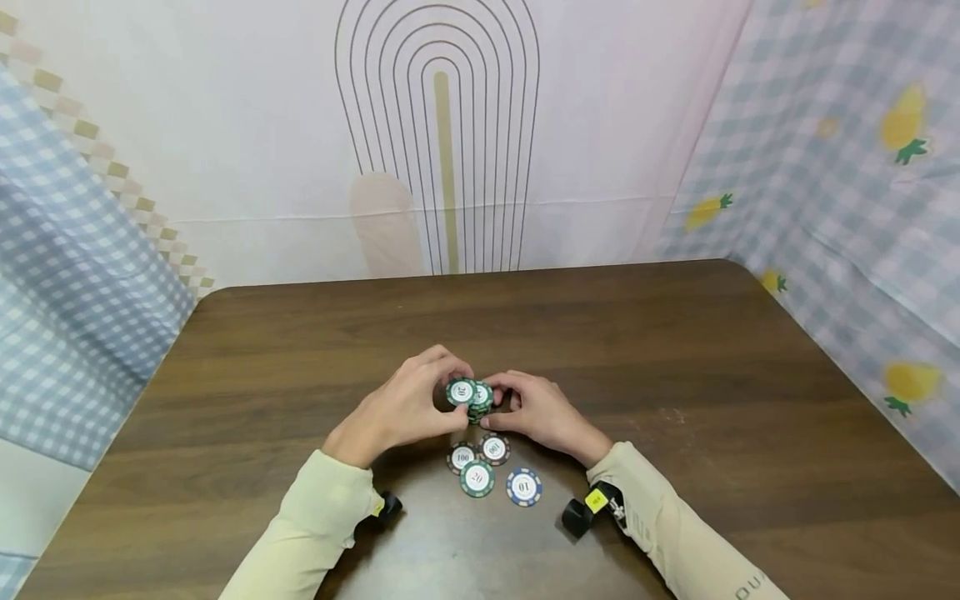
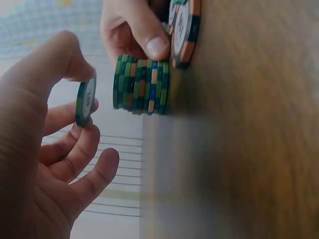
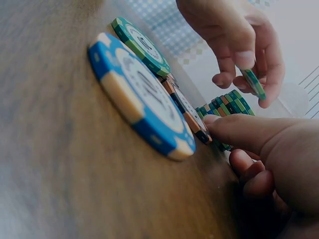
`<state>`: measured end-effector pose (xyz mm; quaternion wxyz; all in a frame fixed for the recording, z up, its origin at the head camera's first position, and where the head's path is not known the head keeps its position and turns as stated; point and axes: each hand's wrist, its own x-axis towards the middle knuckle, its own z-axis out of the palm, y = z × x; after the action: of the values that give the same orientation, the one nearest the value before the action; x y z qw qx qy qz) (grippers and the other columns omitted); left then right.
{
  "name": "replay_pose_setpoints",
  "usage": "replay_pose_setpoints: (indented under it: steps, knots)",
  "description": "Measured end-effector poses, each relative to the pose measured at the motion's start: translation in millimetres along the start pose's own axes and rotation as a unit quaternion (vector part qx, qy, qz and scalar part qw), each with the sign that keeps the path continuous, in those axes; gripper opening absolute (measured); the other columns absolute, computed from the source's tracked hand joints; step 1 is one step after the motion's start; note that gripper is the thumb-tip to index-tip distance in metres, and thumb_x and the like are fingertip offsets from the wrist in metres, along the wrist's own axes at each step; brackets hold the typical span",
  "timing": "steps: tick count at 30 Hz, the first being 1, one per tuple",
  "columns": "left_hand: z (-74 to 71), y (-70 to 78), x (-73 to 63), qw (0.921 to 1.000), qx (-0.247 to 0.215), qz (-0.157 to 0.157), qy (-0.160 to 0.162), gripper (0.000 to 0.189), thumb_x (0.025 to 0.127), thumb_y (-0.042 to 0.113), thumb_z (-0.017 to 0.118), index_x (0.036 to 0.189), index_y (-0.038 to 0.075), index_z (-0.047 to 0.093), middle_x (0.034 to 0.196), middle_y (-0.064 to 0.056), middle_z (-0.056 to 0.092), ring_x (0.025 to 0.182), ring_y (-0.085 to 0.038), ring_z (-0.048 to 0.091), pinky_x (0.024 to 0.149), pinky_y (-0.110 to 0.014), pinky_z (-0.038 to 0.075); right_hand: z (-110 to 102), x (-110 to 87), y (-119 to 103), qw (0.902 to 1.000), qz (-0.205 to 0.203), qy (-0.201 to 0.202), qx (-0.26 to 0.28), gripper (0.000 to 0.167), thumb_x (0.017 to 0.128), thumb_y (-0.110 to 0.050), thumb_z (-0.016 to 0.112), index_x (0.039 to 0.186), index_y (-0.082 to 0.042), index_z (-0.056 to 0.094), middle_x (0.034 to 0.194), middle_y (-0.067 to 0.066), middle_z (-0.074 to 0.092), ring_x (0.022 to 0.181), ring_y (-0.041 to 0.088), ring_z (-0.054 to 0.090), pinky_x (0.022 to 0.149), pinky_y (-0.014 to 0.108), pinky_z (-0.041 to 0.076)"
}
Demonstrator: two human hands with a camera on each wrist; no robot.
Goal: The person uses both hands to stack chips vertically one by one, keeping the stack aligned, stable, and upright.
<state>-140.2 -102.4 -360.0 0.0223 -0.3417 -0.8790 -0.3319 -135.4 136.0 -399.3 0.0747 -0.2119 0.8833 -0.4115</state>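
Gently level the green 20 poker chip (image 1: 461, 391), pinched in the left hand (image 1: 408, 404); ease right, lower squarely onto the chip stack (image 2: 142, 85) gripped by the right hand (image 1: 546, 410) (far side of four loose chips (image 1: 477, 478)).

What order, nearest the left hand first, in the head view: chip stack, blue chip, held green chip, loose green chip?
1. Held green chip: pinched by the left hand.
2. Chip stack: just right.
3. Loose green chip: lower in frame.
4. Blue chip: farthest right.
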Motion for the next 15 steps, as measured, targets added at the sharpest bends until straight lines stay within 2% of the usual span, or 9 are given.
replay_pose_setpoints:
  steps: [6,11,15]
  knots:
    - [6.9,2.4,1.7,0.9996,-0.007,-0.01,0.025,0.031,0.082,0.019,0.078,0.113,0.012,0.074,0.109,0.001,0.064,0.088,-0.016,0.062,0.078,-0.031,0.054,-0.5,-0.3,-1.6,1.0,-0.007,0.003,-0.003,0.038,0.087,-0.026,0.087,0.123,-0.019,0.075,0.095,-0.006,0.062,0.068,0.01,0.052,0.061,0.026,0.042]
    - [10.8,4.1,1.3,0.9988,-0.007,-0.035,0.034,0.033,0.083,0.02,0.08,0.115,0.012,0.074,0.11,0.002,0.065,0.092,-0.012,0.065,0.081,-0.033,0.055,-0.1,0.4,-1.6,0.9999,-0.013,0.001,-0.004,0.038,0.088,-0.026,0.087,0.122,-0.019,0.074,0.095,-0.006,0.062,0.069,0.01,0.052,0.062,0.026,0.042]
    - [12.7,6.0,2.3,0.9984,-0.005,-0.046,0.033,0.034,0.085,0.02,0.082,0.117,0.011,0.074,0.11,0.0,0.066,0.094,-0.015,0.065,0.082,-0.034,0.055,-0.2,0.1,-1.0,0.9998,-0.016,0.003,-0.007,0.036,0.087,-0.027,0.087,0.12,-0.019,0.074,0.095,-0.006,0.061,0.07,0.01,0.052,0.063,0.026,0.042]
